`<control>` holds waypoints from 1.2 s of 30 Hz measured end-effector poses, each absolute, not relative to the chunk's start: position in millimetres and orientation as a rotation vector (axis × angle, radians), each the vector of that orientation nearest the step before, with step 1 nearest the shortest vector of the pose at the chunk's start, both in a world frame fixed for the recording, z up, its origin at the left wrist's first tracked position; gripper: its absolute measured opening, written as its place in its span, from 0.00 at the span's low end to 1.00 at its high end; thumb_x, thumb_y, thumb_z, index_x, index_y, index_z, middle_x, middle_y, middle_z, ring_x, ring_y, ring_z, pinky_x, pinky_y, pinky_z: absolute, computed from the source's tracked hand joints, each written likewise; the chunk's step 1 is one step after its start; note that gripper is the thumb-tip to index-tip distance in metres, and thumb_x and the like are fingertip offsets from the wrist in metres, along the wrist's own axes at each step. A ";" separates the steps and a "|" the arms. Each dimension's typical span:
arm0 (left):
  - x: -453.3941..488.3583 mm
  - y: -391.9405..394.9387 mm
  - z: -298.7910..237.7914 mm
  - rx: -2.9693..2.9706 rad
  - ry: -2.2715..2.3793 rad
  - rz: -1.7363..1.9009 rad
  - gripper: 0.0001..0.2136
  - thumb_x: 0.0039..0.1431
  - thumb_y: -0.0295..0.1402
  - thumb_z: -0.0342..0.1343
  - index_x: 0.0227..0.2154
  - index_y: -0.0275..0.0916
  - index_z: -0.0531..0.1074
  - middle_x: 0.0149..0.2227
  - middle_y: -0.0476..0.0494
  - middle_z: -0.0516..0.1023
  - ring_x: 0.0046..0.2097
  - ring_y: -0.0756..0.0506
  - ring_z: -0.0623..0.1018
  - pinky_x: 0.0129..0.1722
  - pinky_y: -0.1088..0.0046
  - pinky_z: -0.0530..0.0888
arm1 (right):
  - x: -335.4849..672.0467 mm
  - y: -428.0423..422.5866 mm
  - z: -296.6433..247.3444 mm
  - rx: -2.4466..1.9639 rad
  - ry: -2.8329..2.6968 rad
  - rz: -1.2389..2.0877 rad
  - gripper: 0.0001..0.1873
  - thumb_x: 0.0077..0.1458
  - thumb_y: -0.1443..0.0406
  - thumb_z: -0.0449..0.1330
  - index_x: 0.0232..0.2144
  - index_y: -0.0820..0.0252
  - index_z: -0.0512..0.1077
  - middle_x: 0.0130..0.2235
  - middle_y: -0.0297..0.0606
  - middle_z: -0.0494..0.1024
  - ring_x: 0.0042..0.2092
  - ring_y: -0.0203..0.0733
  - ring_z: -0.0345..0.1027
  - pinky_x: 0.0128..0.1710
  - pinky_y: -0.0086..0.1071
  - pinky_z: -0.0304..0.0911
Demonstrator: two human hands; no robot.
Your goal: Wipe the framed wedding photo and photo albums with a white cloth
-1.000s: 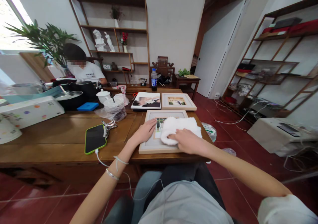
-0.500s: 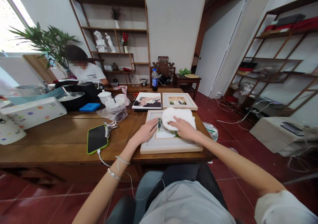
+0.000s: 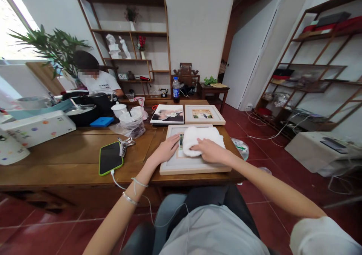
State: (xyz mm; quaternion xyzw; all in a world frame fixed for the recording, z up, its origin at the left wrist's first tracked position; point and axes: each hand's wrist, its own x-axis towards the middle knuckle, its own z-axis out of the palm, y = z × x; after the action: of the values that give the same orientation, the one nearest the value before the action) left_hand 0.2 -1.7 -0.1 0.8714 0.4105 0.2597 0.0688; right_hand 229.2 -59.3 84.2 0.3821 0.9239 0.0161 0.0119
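Note:
A picture frame (image 3: 195, 167) with a pale wooden border lies flat at the table's near edge. My left hand (image 3: 166, 149) rests on its left side, fingers stretched out and flat. A folded white towel (image 3: 195, 136) lies over the frame's middle and right, covering most of the picture inside. My right hand (image 3: 210, 150) presses on the towel and grips it, its fingers partly sunk in the cloth. Just behind are a second framed picture (image 3: 217, 113) and a photo album or print (image 3: 167, 114) with a black-and-white cover.
On the wooden table (image 3: 141, 172), a charging phone (image 3: 111, 158) lies left of my arm. Behind it stand a lidded plastic cup (image 3: 131, 118), a white teacup (image 3: 118, 109) and a bottle (image 3: 175, 90). A person (image 3: 98, 78) sits across at the far left.
My right hand has moved the towel slightly towards me, and it now covers more of the picture's lower part. My left hand has stayed in place.

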 end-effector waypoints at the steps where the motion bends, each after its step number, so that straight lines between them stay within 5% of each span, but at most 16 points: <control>1: 0.5 -2.4 0.4 2.624 1.243 0.780 0.21 0.63 0.38 0.39 0.55 0.35 0.62 0.59 0.39 0.61 0.61 0.45 0.60 0.61 0.64 0.57 | 229.6 -74.7 88.2 1.152 2.882 0.005 0.31 0.43 0.78 0.49 0.49 0.56 0.68 0.41 0.48 0.75 0.44 0.51 0.68 0.41 0.37 0.58; 7: 2.1 -8.3 6.2 2.628 1.260 0.756 0.21 0.63 0.37 0.38 0.55 0.33 0.62 0.59 0.38 0.61 0.61 0.45 0.60 0.61 0.64 0.56 | 229.8 -138.0 106.1 1.109 2.897 -0.095 0.29 0.44 0.76 0.49 0.48 0.54 0.69 0.45 0.47 0.73 0.43 0.50 0.69 0.40 0.38 0.60; 13: 1.2 -5.4 3.0 2.619 1.254 0.794 0.21 0.63 0.38 0.39 0.54 0.34 0.63 0.59 0.38 0.62 0.61 0.44 0.61 0.61 0.64 0.57 | 228.9 -106.5 79.8 1.215 2.917 -0.082 0.34 0.44 0.77 0.50 0.54 0.55 0.63 0.55 0.49 0.65 0.57 0.52 0.57 0.52 0.44 0.54; 22: 0.1 -5.2 4.9 2.623 1.214 0.789 0.21 0.63 0.37 0.40 0.56 0.35 0.62 0.60 0.40 0.60 0.61 0.45 0.60 0.61 0.63 0.57 | 240.2 13.5 70.3 1.473 2.908 0.528 0.37 0.44 0.84 0.45 0.55 0.57 0.62 0.65 0.38 0.49 0.64 0.52 0.38 0.59 0.50 0.41; 30: -0.5 -2.3 1.6 2.631 1.226 0.771 0.21 0.63 0.37 0.39 0.56 0.34 0.61 0.60 0.39 0.60 0.61 0.45 0.60 0.61 0.64 0.57 | 219.8 -1.4 68.9 1.289 2.868 0.352 0.31 0.45 0.80 0.48 0.51 0.56 0.67 0.57 0.44 0.65 0.55 0.52 0.56 0.49 0.45 0.54; 36: 1.0 -5.2 3.7 2.629 1.248 0.779 0.21 0.64 0.37 0.39 0.55 0.33 0.63 0.60 0.38 0.61 0.61 0.45 0.60 0.61 0.64 0.57 | 216.6 -83.2 86.3 1.149 2.863 0.171 0.27 0.45 0.77 0.49 0.48 0.57 0.69 0.41 0.47 0.75 0.44 0.50 0.66 0.40 0.38 0.59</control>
State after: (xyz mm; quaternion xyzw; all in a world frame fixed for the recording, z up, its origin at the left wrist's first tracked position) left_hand 1.0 -5.2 3.7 0.8708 0.4134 0.2582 0.0643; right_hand 216.6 -83.2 86.3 0.3717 0.9263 0.0552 0.0259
